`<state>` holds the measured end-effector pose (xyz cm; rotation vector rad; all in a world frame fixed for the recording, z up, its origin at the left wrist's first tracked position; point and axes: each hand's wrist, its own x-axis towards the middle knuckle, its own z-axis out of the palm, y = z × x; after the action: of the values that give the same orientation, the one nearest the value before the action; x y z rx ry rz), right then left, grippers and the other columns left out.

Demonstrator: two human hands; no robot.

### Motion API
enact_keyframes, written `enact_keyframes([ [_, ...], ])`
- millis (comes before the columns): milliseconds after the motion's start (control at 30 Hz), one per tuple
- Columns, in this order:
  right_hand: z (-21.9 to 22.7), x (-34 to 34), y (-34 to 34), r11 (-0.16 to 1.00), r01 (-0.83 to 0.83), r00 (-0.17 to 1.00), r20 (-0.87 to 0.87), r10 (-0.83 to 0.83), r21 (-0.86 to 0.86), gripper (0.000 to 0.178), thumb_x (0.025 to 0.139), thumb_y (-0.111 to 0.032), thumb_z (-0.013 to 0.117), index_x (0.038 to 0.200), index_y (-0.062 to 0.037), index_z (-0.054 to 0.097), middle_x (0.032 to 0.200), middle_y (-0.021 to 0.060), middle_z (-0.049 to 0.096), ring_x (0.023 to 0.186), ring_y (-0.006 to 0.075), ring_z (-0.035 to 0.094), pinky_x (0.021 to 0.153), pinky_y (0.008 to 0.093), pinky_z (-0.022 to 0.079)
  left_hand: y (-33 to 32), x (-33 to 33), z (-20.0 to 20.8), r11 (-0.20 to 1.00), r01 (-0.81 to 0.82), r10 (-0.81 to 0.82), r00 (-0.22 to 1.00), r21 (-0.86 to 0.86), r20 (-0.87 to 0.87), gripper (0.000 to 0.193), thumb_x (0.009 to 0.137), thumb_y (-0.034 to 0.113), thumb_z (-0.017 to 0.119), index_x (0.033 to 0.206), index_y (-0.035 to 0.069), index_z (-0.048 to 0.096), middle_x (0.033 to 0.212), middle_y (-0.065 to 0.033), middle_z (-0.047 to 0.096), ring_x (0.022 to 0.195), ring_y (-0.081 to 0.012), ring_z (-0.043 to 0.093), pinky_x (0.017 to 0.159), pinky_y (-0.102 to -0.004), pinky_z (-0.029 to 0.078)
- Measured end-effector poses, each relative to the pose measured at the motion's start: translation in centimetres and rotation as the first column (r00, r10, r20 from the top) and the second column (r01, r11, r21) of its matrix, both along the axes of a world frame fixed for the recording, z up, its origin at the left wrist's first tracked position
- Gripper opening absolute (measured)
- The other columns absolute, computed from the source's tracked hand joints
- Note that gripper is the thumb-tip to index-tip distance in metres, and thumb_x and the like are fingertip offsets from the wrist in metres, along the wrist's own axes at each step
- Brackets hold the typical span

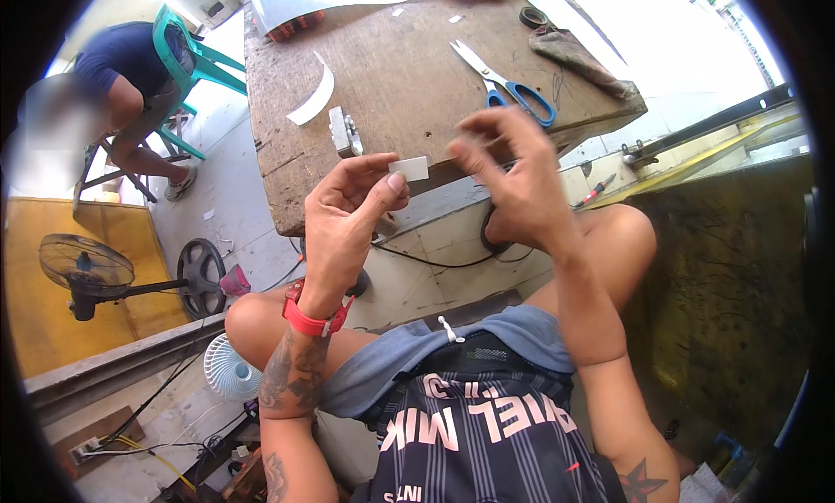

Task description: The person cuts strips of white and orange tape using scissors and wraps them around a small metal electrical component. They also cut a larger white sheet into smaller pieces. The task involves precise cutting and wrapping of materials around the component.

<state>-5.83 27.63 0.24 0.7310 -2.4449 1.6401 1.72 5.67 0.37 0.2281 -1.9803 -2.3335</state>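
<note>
My left hand (346, 209) pinches a small white rectangular piece (410, 168) between thumb and forefinger, just off the table's near edge. To its right my right hand (522, 177) is raised, its fingers curved and apart, slightly blurred at the tips, with nothing visible in them. Beyond the right hand, blue-handled scissors (529, 100) lie on the wooden table with their blades parted. A small metal block-like part (345, 132) rests on the tabletop beyond my left hand. Farther back lies a curved white strip (315, 94).
The worn wooden table (391, 77) also carries a roll of dark tape (532, 16), a brown cloth (578, 59) and a white sheet (322, 0). At left, a person sits by a green chair (200, 68). Fans (85, 264) stand lower left; a cable (435, 261) crosses the floor.
</note>
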Motion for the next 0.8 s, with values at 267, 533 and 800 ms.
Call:
enact_keyframes([
  [267, -0.3, -4.5, 2.9, 0.632, 0.287, 0.956, -0.258, -0.141, 0.72, 0.031, 0.098, -0.023, 0.07, 0.122, -0.0041, 0.066, 0.115, 0.0188, 0.069, 0.112, 0.0392, 0.064, 0.097, 0.0473, 0.051, 0.0, -0.3, 0.1, 0.999, -0.032, 0.032, 0.999, -0.02, 0.002, 0.027, 0.099, 0.011, 0.072, 0.121, -0.004, 0.068, 0.102, -0.0091, 0.073, 0.091, -0.0128, 0.071, 0.085, -0.0295, 0.062],
  [533, 3.4, -4.2, 3.5, 0.836, 0.116, 0.99, -0.135, -0.051, 0.536, 0.058, 0.091, -0.024, 0.076, 0.14, -0.0027, 0.054, 0.101, 0.019, 0.071, 0.104, 0.0371, 0.067, 0.091, 0.0461, 0.053, -0.1, 0.6, 0.7, 0.986, -0.153, 0.156, 0.987, 0.06, -0.038, 0.026, 0.1, 0.01, 0.072, 0.119, -0.006, 0.066, 0.103, -0.0115, 0.073, 0.092, -0.0163, 0.074, 0.084, -0.0306, 0.064],
  [800, -3.9, 7.1, -0.1, 0.982, -0.184, 0.855, 0.485, 0.181, -0.043, 0.044, 0.09, -0.028, 0.086, 0.117, 0.0007, 0.066, 0.082, 0.005, 0.07, 0.076, 0.0064, 0.061, 0.068, 0.0246, 0.051, 2.1, 0.6, -2.5, 0.932, -0.222, 0.249, 0.967, 0.287, -0.061, 0.028, 0.1, 0.009, 0.071, 0.122, -0.007, 0.064, 0.107, -0.0154, 0.073, 0.095, -0.0198, 0.075, 0.088, -0.0328, 0.064],
])
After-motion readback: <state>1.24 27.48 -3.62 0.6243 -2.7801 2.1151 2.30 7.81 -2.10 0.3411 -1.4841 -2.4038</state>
